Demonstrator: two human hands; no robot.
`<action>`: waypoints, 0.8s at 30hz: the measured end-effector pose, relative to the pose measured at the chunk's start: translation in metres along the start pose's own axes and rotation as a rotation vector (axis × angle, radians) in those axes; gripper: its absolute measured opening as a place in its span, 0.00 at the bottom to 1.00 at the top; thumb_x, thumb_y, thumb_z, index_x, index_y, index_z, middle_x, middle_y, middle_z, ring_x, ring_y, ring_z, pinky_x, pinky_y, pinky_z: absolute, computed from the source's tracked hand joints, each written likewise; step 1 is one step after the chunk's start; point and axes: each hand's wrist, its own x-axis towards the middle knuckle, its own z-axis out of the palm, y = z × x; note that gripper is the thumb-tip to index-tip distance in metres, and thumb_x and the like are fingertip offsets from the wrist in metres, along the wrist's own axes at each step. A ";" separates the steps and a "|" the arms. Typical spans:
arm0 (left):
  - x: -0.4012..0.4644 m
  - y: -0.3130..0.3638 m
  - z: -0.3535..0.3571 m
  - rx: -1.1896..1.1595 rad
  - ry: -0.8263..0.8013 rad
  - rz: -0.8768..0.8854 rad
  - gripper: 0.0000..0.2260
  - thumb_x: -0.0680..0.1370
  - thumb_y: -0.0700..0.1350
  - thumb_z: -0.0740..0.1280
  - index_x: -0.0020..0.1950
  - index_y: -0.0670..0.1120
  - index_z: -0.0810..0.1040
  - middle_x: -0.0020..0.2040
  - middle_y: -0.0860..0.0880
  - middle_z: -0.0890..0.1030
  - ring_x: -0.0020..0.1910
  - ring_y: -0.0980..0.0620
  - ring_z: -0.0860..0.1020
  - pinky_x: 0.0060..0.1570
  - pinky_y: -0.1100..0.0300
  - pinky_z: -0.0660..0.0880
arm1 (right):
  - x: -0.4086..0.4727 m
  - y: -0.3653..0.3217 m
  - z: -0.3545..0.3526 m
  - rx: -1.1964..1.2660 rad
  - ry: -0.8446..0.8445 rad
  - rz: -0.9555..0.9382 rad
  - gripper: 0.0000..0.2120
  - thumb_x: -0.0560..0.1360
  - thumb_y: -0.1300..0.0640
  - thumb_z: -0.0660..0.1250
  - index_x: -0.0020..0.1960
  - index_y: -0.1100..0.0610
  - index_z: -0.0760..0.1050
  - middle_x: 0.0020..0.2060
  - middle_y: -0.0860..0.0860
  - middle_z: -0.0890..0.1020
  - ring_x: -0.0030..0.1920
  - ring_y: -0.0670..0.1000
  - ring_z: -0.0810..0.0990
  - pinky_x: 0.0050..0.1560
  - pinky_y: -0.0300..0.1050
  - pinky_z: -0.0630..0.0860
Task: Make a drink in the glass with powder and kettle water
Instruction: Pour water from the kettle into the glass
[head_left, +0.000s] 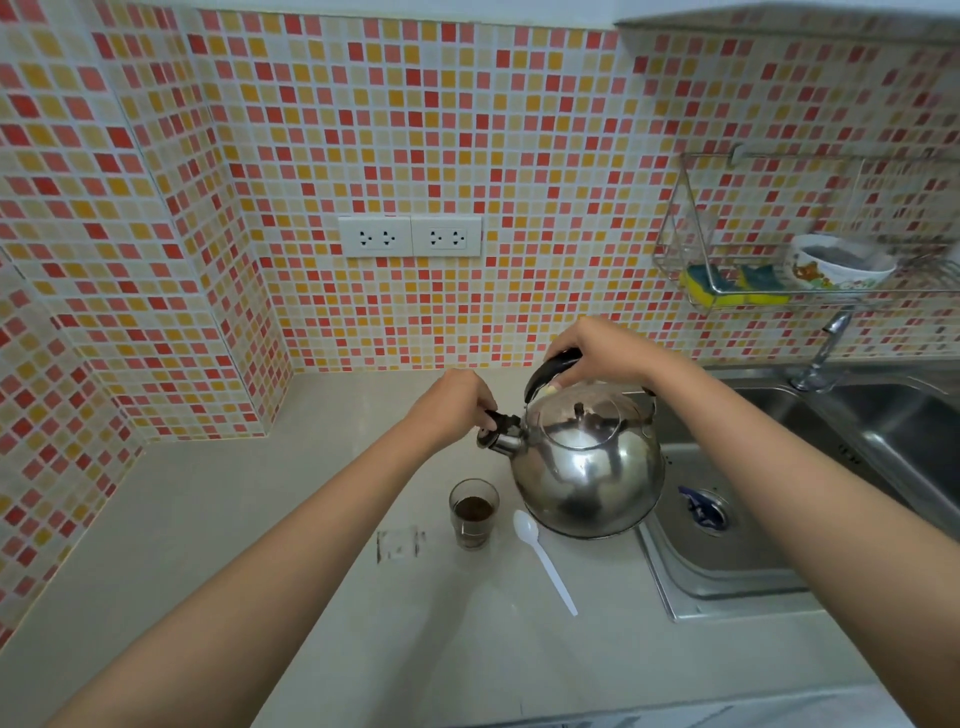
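A shiny steel kettle (589, 467) is held above the counter beside the sink. My right hand (597, 351) grips its black top handle. My left hand (454, 402) pinches the black cap on the spout (498, 431), which points left. Just below the spout stands a small clear glass (472, 512) with dark brown powder in its bottom. A white plastic spoon (545, 558) lies on the counter to the right of the glass. A torn, see-through sachet (399, 543) lies to its left.
The beige counter (234, 519) runs into a tiled corner at the left. A steel sink (737, 545) with a tap (826, 353) lies right of the kettle. A wire rack (779, 260) on the wall holds sponges and a bowl. Wall sockets (410, 236) sit behind.
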 end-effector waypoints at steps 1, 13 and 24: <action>0.006 0.001 -0.003 -0.007 0.003 0.001 0.15 0.75 0.40 0.71 0.62 0.40 0.81 0.58 0.42 0.83 0.56 0.45 0.80 0.54 0.58 0.74 | 0.001 0.005 -0.005 0.014 0.019 0.010 0.09 0.70 0.56 0.74 0.49 0.53 0.83 0.40 0.48 0.84 0.42 0.50 0.81 0.43 0.47 0.77; 0.089 -0.013 0.006 -0.137 0.125 -0.103 0.13 0.74 0.38 0.72 0.59 0.41 0.83 0.56 0.43 0.84 0.52 0.46 0.81 0.48 0.62 0.72 | 0.053 0.063 0.016 0.186 0.196 0.122 0.12 0.70 0.67 0.70 0.53 0.58 0.81 0.41 0.49 0.80 0.43 0.50 0.77 0.45 0.43 0.70; 0.141 -0.034 0.031 -0.144 0.143 -0.174 0.10 0.78 0.36 0.66 0.56 0.38 0.84 0.52 0.39 0.84 0.47 0.44 0.81 0.48 0.56 0.76 | 0.098 0.105 0.059 0.351 0.275 0.194 0.12 0.69 0.70 0.69 0.44 0.55 0.83 0.33 0.46 0.79 0.37 0.47 0.76 0.35 0.34 0.69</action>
